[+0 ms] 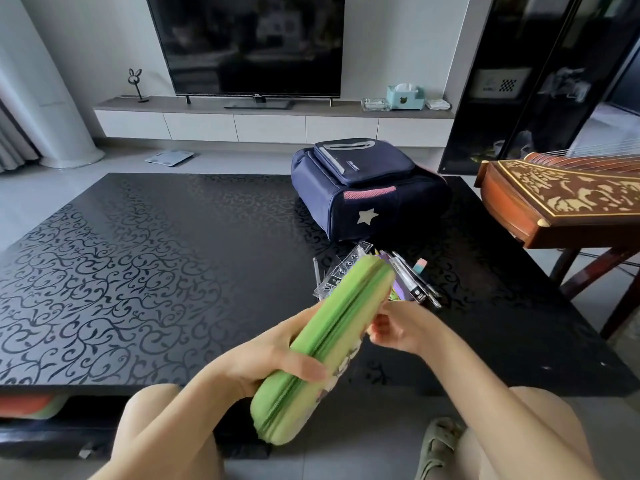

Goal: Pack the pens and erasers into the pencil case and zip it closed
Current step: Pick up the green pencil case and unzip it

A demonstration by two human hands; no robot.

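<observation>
A green pencil case (322,344) is held edge-up above the near edge of the black table (138,271), its zipper line facing me. My left hand (277,355) grips its left side, thumb across the top. My right hand (394,327) pinches at the case's right side, apparently on the zipper pull; the pull itself is hidden. Behind the case lie several pens (415,282), a clear ruler (343,271), a lone pen (316,270) and a pink-and-teal eraser (420,265) on the table.
A navy backpack (367,192) lies on the table behind the stationery. A wooden zither (561,199) on a stand juts in at the right. The TV (249,43) and a low cabinet stand beyond. My knees and a sandal show below.
</observation>
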